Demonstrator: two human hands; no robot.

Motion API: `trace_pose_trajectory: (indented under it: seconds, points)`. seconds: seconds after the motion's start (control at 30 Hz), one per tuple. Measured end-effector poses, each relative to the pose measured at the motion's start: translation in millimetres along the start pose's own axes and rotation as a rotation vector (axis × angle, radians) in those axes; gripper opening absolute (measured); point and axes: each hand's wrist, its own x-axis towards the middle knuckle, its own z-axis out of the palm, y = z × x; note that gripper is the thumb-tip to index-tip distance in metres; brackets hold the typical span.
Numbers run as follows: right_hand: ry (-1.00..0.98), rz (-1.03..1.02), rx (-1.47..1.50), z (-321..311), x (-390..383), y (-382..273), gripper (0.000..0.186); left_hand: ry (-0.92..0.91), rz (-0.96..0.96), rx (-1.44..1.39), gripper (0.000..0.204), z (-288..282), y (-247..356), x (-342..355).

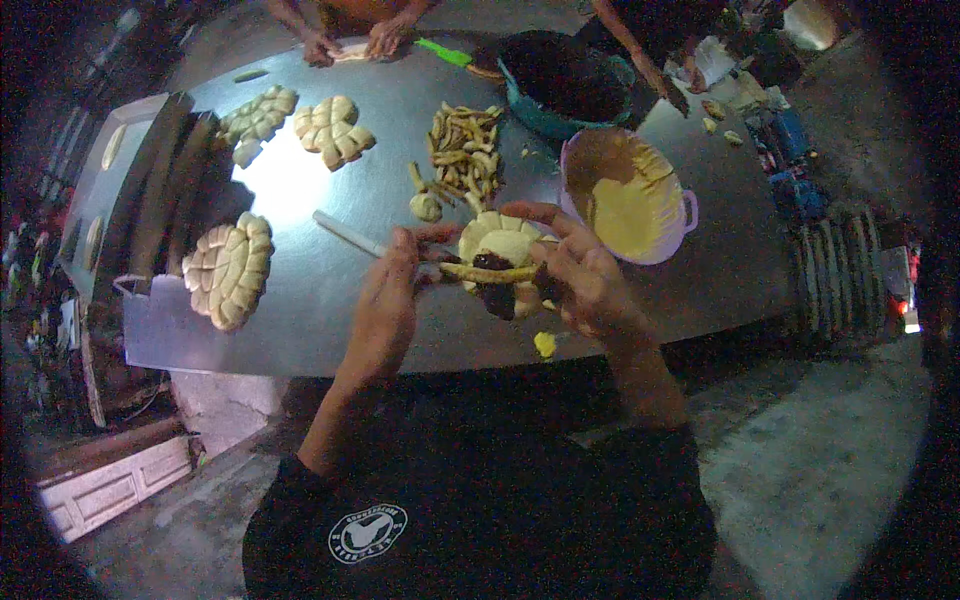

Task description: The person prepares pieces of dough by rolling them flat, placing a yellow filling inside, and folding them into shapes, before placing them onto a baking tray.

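Between both hands stretches a thin yellowish strip (490, 272), looking like a slice of banana. My left hand (388, 290) pinches its left end with the fingertips. The right end is in the fingers of my right hand (590, 275). Right behind the strip is a pale round piece of dough (500, 238), partly hidden by my fingers, with a dark, glossy filling (500, 300) on and below it. Just beyond lies a heap of similar strips (465, 150). A small pale dough lump (426, 207) sits beside the heap. A white-handled tool (348, 234) lies left of my left hand.
Pale dough clusters (228, 270) lie on the metal table (330, 310). At right stand a lilac basket (690, 212) holding yellow filling and a teal basin (545, 122) with dark contents. A yellow crumb (545, 344) is near the front edge. Other people's hands (385, 38) work across the table.
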Motion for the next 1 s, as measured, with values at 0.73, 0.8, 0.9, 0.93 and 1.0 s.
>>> trace_pose_trajectory:
  seconds: [0.73, 0.8, 0.9, 0.93, 1.0]
  points:
    - [-0.002, -0.146, -0.577, 118.5, 35.0, 52.1, 0.037, -0.016, -0.089, -0.259, 0.018, -122.2, 26.7, -50.4]
    - [-0.039, -0.242, -0.678, 133.5, 46.9, 53.5, 0.038, -0.026, -0.103, -0.307, 0.017, -146.0, 28.0, -42.6]
    - [-0.027, -0.399, -0.895, 162.6, 59.9, 52.4, 0.035, -0.106, -0.148, -0.443, 0.017, -180.8, 37.3, -34.6]
    - [-0.010, -0.452, -0.977, 170.5, 62.5, 53.1, 0.033, -0.143, -0.148, -0.455, 0.017, -188.4, 47.2, -38.1]
    - [0.033, -0.495, -0.975, 178.1, 66.6, 57.7, 0.030, -0.189, -0.049, -0.394, 0.018, -196.5, 52.6, -38.9]
